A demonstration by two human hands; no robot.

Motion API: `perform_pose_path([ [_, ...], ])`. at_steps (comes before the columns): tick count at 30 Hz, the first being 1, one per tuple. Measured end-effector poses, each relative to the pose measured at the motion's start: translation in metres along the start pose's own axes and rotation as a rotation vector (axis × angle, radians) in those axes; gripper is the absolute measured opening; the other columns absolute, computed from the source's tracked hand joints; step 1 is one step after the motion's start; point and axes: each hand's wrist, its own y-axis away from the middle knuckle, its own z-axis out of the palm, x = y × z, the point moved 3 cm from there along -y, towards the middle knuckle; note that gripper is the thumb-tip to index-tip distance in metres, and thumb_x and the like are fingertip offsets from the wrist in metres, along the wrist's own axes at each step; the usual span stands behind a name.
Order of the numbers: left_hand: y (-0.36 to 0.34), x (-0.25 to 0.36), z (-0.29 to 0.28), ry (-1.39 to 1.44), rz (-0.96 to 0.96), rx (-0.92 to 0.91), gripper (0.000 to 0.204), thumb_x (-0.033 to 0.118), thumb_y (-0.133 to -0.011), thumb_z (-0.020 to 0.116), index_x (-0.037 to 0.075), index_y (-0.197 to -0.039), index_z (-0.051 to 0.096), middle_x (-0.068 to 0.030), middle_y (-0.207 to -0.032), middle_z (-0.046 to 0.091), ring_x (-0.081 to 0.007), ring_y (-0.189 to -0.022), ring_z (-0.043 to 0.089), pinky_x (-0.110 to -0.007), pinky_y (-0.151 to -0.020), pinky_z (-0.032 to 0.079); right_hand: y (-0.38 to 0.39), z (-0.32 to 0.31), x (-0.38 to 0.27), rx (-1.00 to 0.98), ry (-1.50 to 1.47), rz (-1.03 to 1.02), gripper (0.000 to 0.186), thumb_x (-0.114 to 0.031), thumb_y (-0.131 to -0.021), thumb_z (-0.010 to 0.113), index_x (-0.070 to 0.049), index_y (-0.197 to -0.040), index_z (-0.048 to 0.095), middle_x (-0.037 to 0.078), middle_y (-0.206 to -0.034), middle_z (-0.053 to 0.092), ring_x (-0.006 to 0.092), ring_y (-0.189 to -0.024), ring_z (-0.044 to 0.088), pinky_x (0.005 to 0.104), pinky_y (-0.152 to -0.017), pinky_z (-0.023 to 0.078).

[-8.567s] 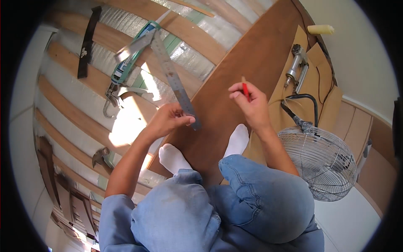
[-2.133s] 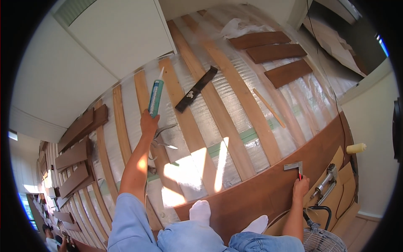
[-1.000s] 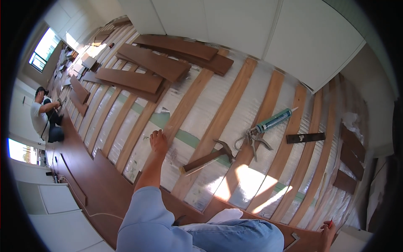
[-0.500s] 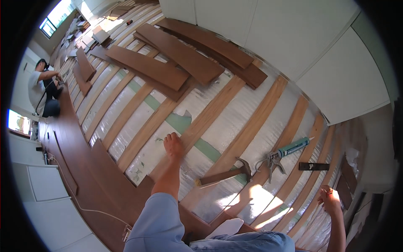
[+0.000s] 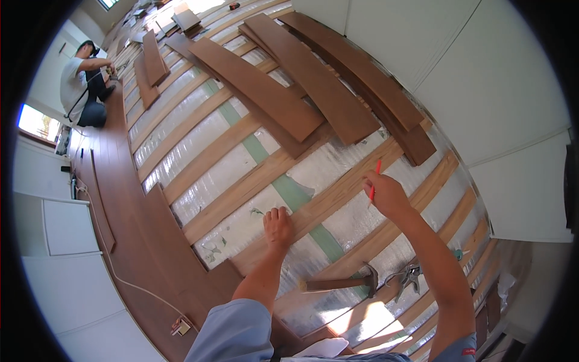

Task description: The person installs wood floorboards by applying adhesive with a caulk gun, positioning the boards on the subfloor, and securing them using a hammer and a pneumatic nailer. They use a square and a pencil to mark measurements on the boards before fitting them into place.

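Note:
My right hand (image 5: 389, 196) is closed round a slim red pencil (image 5: 372, 193), held upright above a wooden joist (image 5: 338, 193) in the middle of the view. Lower and to the left, my left hand (image 5: 278, 228) rests at another joist with its fingers curled under. Whether anything lies beneath those fingers is hidden. A claw hammer (image 5: 335, 283) with a wooden handle lies across the joists near my body. Beside it sits a caulking gun (image 5: 410, 279), its tube mostly covered by my right forearm.
Loose brown floor planks (image 5: 265, 90) lie overlapping across the far joists. Laid brown flooring (image 5: 145, 241) runs along the left, with a pale cord (image 5: 129, 283) on it. White cabinet panels (image 5: 482, 78) stand at the right. Another person (image 5: 87, 84) crouches at the far left.
My right hand has swung from the lower right to the middle, where the red pencil now shows in it. The view has shifted; my left hand stays at the joists with fingers curled.

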Motion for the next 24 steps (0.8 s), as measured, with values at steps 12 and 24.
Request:
perform_pose_path([
  [12, 0.001, 0.000, -0.001, 0.091, -0.005, -0.051, 0.023, 0.013, -0.092, 0.062, 0.004, -0.113, 0.066, -0.0162, -0.103, 0.062, -0.0370, -0.097, 0.057, -0.049, -0.088, 0.046, -0.215, 0.146, -0.044, 0.137, 0.285, -0.332, 0.071, -0.029, -0.088, 0.083, -0.002, -0.145, 0.051, 0.026, -0.135, 0.063, 0.0424, -0.132, 0.055, 0.0473, -0.108, 0.050],
  [24, -0.005, 0.000, -0.008, 0.140, -0.027, 0.006, 0.021, 0.012, -0.091, 0.063, 0.006, -0.111, 0.064, -0.0165, -0.102, 0.062, -0.0383, -0.097, 0.057, -0.051, -0.085, 0.046, -0.292, 0.151, -0.061, -0.079, 0.461, -0.010, 0.137, -0.061, -0.068, 0.091, -0.003, -0.167, 0.017, 0.034, -0.166, 0.032, 0.0520, -0.153, 0.032, 0.0548, -0.125, 0.032],
])
